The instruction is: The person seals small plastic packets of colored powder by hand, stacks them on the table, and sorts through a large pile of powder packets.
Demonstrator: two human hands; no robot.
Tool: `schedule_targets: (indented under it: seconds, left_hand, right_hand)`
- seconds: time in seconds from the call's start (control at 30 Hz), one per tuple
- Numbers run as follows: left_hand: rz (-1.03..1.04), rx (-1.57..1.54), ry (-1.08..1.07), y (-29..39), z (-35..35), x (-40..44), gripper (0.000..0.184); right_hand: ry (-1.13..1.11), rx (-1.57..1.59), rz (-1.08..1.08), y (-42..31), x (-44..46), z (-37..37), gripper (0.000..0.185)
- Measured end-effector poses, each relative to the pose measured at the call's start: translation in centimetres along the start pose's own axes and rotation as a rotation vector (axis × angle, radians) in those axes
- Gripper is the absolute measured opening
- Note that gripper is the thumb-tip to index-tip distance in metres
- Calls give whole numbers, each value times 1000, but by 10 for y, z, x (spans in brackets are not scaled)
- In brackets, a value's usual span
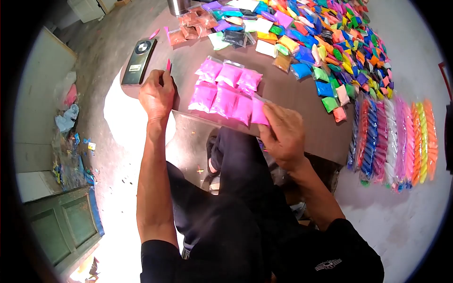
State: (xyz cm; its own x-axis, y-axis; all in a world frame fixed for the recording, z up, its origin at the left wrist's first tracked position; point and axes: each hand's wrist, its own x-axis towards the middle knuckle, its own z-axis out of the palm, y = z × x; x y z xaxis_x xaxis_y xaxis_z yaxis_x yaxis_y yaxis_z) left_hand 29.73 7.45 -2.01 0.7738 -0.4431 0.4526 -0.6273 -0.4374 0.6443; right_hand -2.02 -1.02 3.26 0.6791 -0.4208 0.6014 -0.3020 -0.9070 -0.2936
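Note:
My left hand (157, 94) is closed at the table's left edge, and a thin pink object (168, 65) sticks up past its fingers. Most of that object is hidden in the hand, so its kind cannot be told. My right hand (284, 133) pinches the end pink packet (257, 112) of the nearer row, at the front edge of the table. Several more filled pink packets (225, 99) in clear plastic lie in two rows between my hands, close together.
A phone (138, 62) lies on the brown table (295, 101) at the left. Brown packets (191, 26) and a metal cup (179, 6) are at the back. A large heap of coloured packets (325, 40) spreads to the right, beside long bagged coloured strips (391, 141).

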Motion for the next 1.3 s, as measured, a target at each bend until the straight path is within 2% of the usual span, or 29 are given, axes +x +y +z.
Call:
schedule_targets:
  seconds: [0.6, 0.9, 1.07, 1.23, 1.3]
  left_hand:
    - [10, -52, 49, -1, 1, -2, 17]
    - [33, -74, 86, -3, 5, -2, 13]
    - [-10, -56, 42, 2, 1, -2, 18]
    - [54, -7, 37, -1, 0, -2, 21]
    - [66, -36, 13, -2, -2, -1, 22]
  right_hand:
    - [-41, -41, 14, -12, 15, 37, 37]
    - [-2, 43, 131, -13, 2, 30, 49]
    - [-26, 18, 226, 2, -24, 13, 43]
    - [4, 38, 264, 13, -37, 18, 36]
    - [-17, -60, 257, 10, -33, 21, 31]
